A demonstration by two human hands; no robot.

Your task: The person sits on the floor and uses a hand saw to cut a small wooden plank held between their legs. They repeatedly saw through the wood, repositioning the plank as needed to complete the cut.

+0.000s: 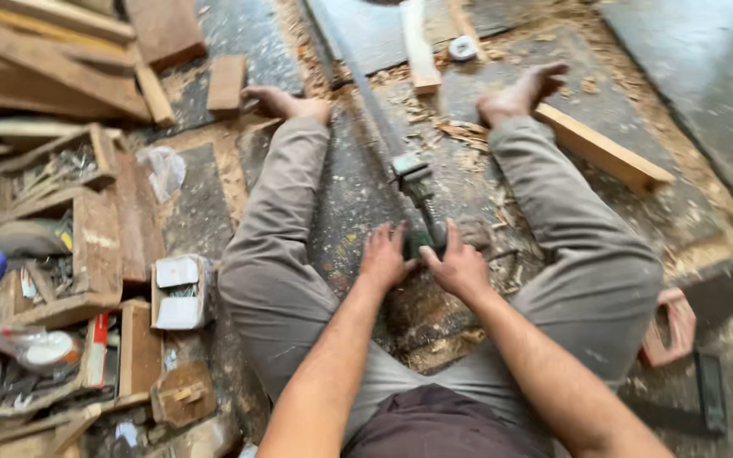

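Head view: your left hand and right hand, two, both clamped on handle end of one long bar clamp lying on floor between your legs. Two wood strips beyond; one small nail box at left.

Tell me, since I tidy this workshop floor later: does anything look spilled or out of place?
Yes. Wood shavings litter the floor around the long clamp that both hands, left and right, grip. A small white box lies tipped on its side, left.
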